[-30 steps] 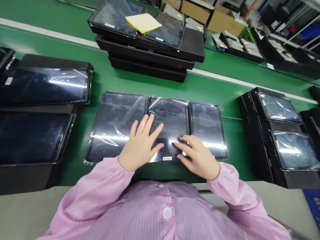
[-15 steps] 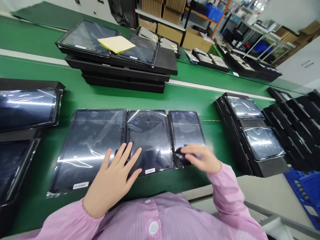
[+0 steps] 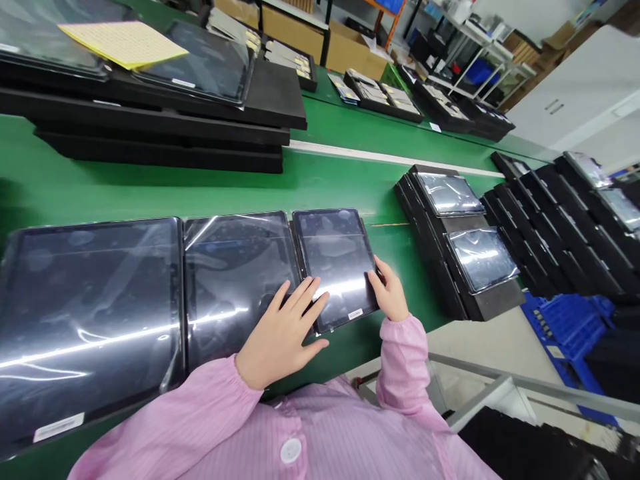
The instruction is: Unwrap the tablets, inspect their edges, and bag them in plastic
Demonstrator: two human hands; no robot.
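Three dark screen panels under glossy film lie side by side: a large left panel (image 3: 95,293), a middle panel (image 3: 233,267) and a smaller right panel (image 3: 333,250). My left hand (image 3: 285,327) is open, fingers spread, over the middle panel's lower right. Its fingertips reach the right panel's left edge. My right hand (image 3: 391,290) grips the right panel's right edge, thumb on the glass and fingers at the side. A white label (image 3: 355,314) shows near this panel's lower edge. The middle panel's lower right part is hidden by my left hand.
Black foam trays (image 3: 165,143) stand stacked at the back left, with panels and a yellow paper pad (image 3: 127,43) on top. At right, another black tray stack (image 3: 425,233) bears two panels. A blue crate (image 3: 570,347) sits below the green table (image 3: 345,180).
My view has swung right. My left hand has shifted from the left and middle panels toward the right panel. My right hand went from the right panel's lower face to its right edge.
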